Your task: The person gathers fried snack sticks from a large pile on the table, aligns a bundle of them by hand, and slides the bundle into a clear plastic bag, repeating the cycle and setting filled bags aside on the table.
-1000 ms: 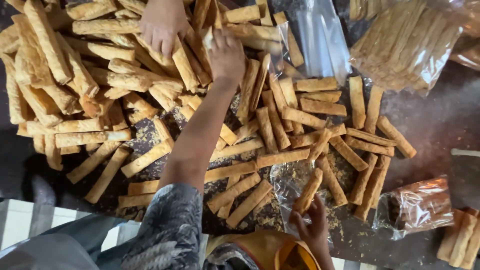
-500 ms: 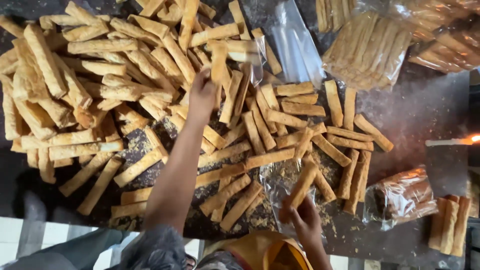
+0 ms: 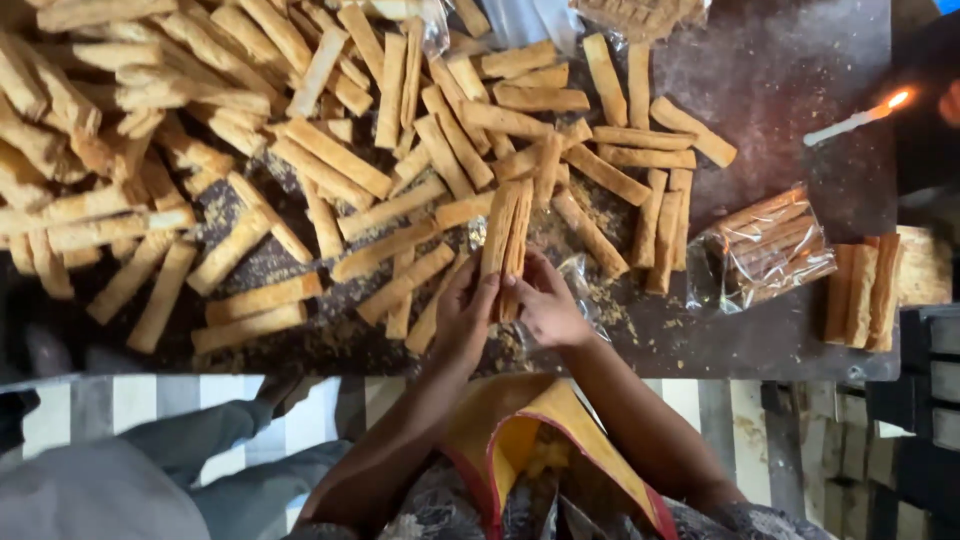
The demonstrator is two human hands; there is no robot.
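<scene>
Two long golden pastry sticks (image 3: pixel 507 232) lie side by side, pinched at their near ends between my left hand (image 3: pixel 462 318) and my right hand (image 3: pixel 545 305). Both hands meet at the front edge of the dark table (image 3: pixel 780 90). A crumpled clear plastic bag (image 3: pixel 582 280) lies just under my right hand. A big heap of the same sticks (image 3: pixel 180 110) spreads over the left and middle of the table.
A clear bag filled with sticks (image 3: pixel 768 247) lies at the right, with a bare stack of sticks (image 3: pixel 862 293) beside it. A lit white candle (image 3: pixel 856 118) rests at the far right. Crumbs cover the table. Yellow and red cloth (image 3: pixel 520 440) lies in my lap.
My left hand has drawn back from the heap to the table's front. Both hands have come together on two sticks. The view has shifted right, showing the candle.
</scene>
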